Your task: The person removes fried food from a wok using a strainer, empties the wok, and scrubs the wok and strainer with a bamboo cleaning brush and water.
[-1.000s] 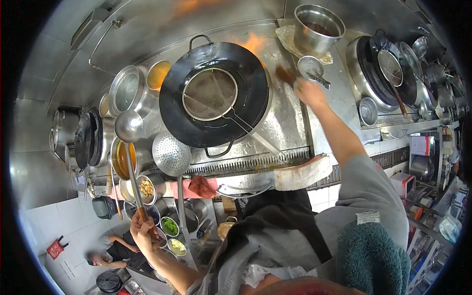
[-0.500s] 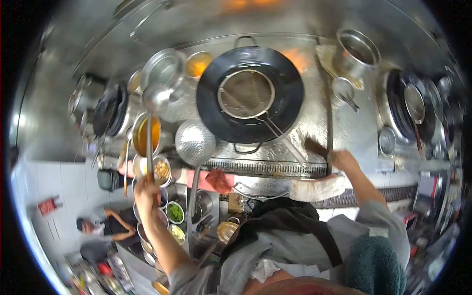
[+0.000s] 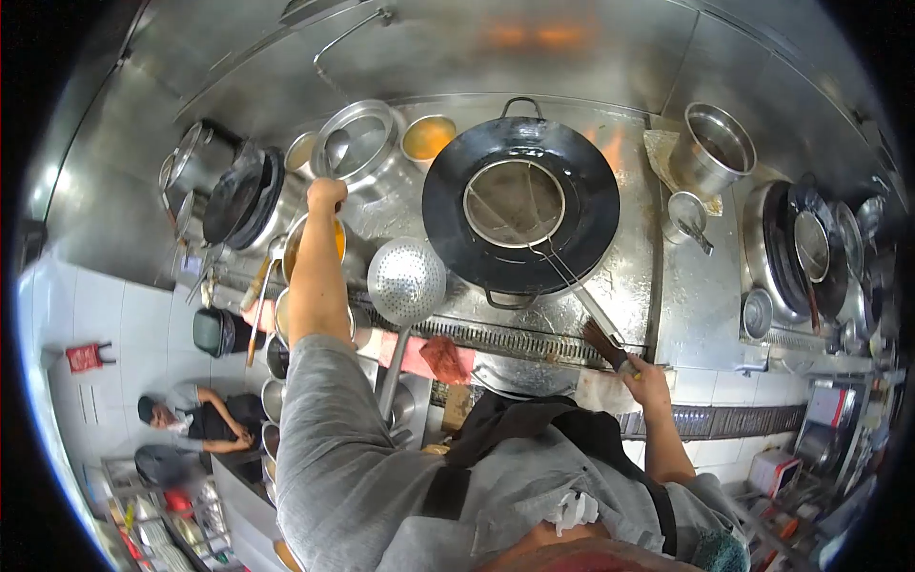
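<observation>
Grasping brush [image 3: 604,344] with right fingers [image 3: 646,381] at surface's [image 3: 624,276] front edge; clasping ladle [image 3: 336,149] with left fingers [image 3: 327,194] near surface's back-left corner.

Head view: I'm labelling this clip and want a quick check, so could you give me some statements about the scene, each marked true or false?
1. A round sieve rests in the wok. True.
2. The right hand holds a ladle. False: it holds a brush.
3. The perforated skimmer lies inside the wok. False: it is outside, to the left.
4. Flame shows beside the wok's far right edge. True.
5. The left hand grips the wok's handle. False: it is well left, near a steel pot.
</observation>
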Demonstrator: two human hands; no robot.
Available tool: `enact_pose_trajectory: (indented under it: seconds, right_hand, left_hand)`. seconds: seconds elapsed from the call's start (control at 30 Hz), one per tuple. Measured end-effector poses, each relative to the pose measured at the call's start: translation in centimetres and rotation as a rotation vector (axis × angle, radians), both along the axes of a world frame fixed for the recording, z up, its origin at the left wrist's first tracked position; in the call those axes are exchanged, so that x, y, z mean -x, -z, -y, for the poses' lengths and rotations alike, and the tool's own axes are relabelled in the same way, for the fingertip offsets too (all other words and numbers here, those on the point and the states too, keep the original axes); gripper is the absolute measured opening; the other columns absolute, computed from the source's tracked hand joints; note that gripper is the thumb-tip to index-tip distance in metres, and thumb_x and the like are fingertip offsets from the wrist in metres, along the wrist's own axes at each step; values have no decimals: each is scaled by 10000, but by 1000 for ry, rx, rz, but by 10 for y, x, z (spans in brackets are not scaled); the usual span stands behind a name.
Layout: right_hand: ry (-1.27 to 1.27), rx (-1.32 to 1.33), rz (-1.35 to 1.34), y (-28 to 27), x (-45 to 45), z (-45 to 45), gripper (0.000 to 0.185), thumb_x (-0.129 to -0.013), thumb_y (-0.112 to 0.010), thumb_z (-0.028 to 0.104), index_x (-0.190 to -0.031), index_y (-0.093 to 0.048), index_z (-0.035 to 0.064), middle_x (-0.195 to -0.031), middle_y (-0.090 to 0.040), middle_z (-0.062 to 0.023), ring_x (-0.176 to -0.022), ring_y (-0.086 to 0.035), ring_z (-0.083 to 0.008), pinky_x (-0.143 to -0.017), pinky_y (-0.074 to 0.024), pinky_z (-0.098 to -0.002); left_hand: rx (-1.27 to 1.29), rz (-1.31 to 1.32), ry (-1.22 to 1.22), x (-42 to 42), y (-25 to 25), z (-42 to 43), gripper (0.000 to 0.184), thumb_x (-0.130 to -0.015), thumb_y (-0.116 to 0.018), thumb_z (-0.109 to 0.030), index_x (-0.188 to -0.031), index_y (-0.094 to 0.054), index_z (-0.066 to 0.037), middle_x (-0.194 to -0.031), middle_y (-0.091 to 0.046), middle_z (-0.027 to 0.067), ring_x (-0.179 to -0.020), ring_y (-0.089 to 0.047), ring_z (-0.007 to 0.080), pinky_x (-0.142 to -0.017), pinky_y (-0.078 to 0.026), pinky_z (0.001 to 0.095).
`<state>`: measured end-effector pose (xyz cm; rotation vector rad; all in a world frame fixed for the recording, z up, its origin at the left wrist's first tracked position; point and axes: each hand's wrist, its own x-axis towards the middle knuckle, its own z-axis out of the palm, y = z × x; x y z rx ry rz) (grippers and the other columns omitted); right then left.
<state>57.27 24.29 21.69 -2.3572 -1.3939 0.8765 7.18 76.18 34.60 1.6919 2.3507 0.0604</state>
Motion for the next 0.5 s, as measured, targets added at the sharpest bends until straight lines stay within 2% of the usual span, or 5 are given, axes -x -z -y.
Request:
enact_pose_trajectory:
  seconds: [0.07, 0.13, 0.17, 0.27, 0.5]
  right_hand:
    - [56, 18, 14, -4, 19, 11, 464, -725, -677, 243, -1160, -615, 94, -946, -642, -242, -895, -626, -380, -822, -496, -410]
    - [154, 4, -28, -8, 35, 22, 475, -728, -678, 241, -1169, -607, 80, -961, -638, -249, -913, -623, -378, -828, -492, -406]
    - [174, 44, -37, -6, 40, 25, 491, -731, -681, 240, -1184, -596, 69, -970, -639, -245, -932, -619, -373, -840, -486, -402]
    - [225, -34, -19, -5, 52, 31, 487, -725, -677, 220, -1178, -595, 62, -950, -634, -253, -907, -618, -385, -813, -487, -431]
    - [338, -27, -74, -1, 50, 40, 497, -723, -685, 254, -1179, -598, 75, -991, -633, -244, -946, -615, -375, -850, -489, -401]
  left_hand:
    - [68, 246, -106, -4, 11, -22, 77, -639, -588, -57, -653, -615, 14, -589, -612, 130, -506, -603, 233, -512, -508, 331]
    - [34, 1236, -401, 2, 21, -39, 127, -656, -543, 2, -559, -498, -67, -459, -457, 51, -390, -474, 177, -401, -430, 270]
    - [8, 1488, -473, 5, 24, -45, 215, -660, -512, 37, -524, -397, -84, -448, -363, 24, -387, -414, 147, -379, -374, 211]
    - [-68, 2017, -405, 22, 27, -46, 189, -664, -505, 42, -539, -394, -46, -503, -382, 37, -434, -427, 138, -377, -375, 203]
    - [62, 1965, -301, -8, -43, -29, 144, -711, -477, 6, -613, -387, -49, -588, -426, 46, -475, -442, 136, -383, -432, 179]
